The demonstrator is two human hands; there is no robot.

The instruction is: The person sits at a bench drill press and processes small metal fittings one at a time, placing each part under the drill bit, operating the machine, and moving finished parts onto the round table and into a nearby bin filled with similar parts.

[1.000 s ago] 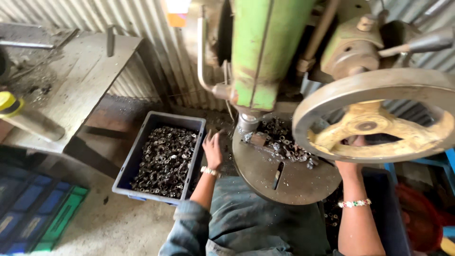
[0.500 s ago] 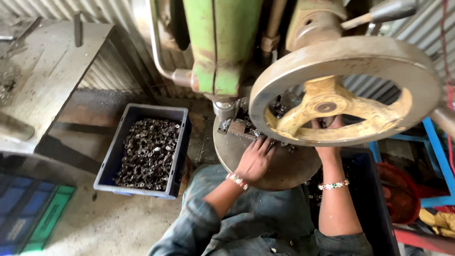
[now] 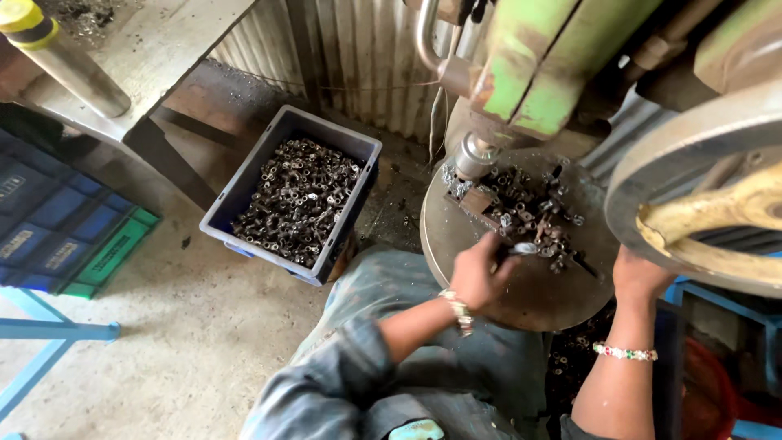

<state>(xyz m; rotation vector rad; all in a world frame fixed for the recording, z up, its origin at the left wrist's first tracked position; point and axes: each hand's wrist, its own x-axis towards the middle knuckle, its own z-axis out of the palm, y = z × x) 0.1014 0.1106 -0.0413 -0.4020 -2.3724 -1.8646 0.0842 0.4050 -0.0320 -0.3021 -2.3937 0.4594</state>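
Observation:
My left hand (image 3: 479, 275) hovers over the round metal press table (image 3: 456, 244) and pinches a small silvery metal piece (image 3: 523, 248) at the edge of a pile of small metal parts (image 3: 533, 208). My right hand (image 3: 639, 275) rests at the right rim of the table, just below the large handwheel (image 3: 700, 187); its fingers are curled and I cannot tell what they grip. The press ram (image 3: 474, 155) of the green machine (image 3: 538, 65) stands above the back left of the pile.
A blue-grey plastic crate (image 3: 244, 191) full of small metal parts sits on the floor to the left. A metal bench (image 3: 138, 57) with a yellow-capped cylinder (image 3: 61, 61) is at top left. Blue and green crates (image 3: 65, 236) lie at far left. Corrugated sheet wall behind.
The view has swung right and closer. My left hand went from beside the crate onto the press table and now pinches a metal piece. My right hand dropped from the handwheel's hub to the table rim.

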